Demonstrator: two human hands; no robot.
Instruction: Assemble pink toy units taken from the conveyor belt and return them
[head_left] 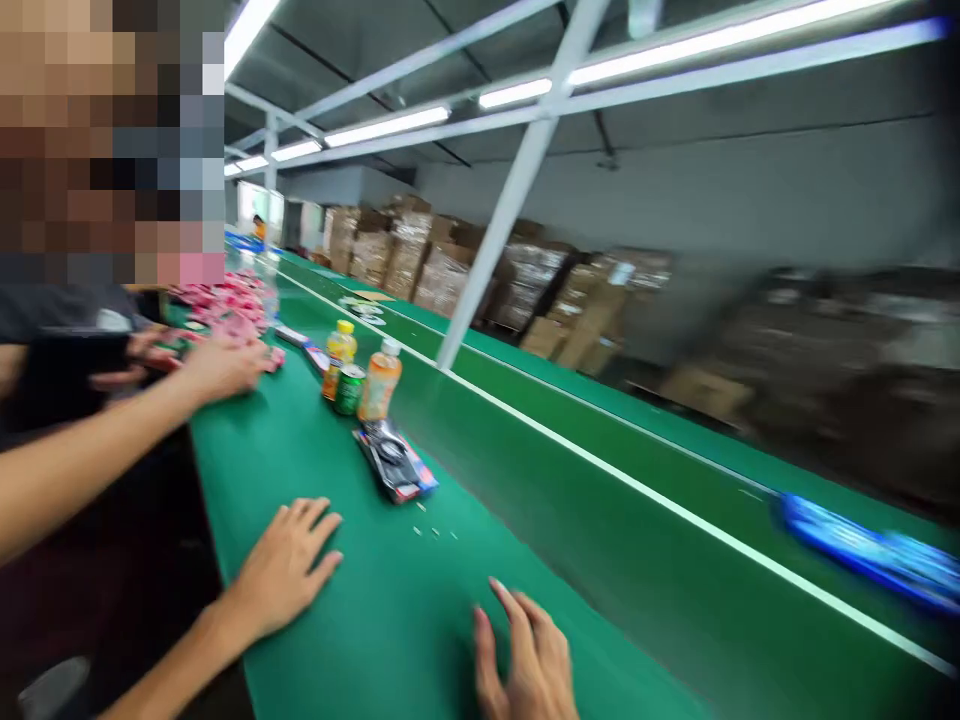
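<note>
My left hand (289,565) lies on the green tabletop (360,620) near its left edge, fingers spread and holding nothing. At the bottom of the view my right hand (525,655) is over the same surface, slightly blurred, with its fingers apart and nothing between them. Ahead of both hands lies a flat black packaged item (394,462), its kind unclear. Behind it stand an orange drink bottle (381,380) with a white cap, a green can (349,390) and a yellow-capped bottle (341,345). Several tiny white bits (435,532) are scattered nearby.
A co-worker's hand (229,365) reaches toward a heap of pink pieces (232,305) at the far left. The green conveyor belt (600,440) runs alongside, carrying a blurred blue package (870,550) at right. A white post (510,210) and stacked cartons (450,270) stand beyond.
</note>
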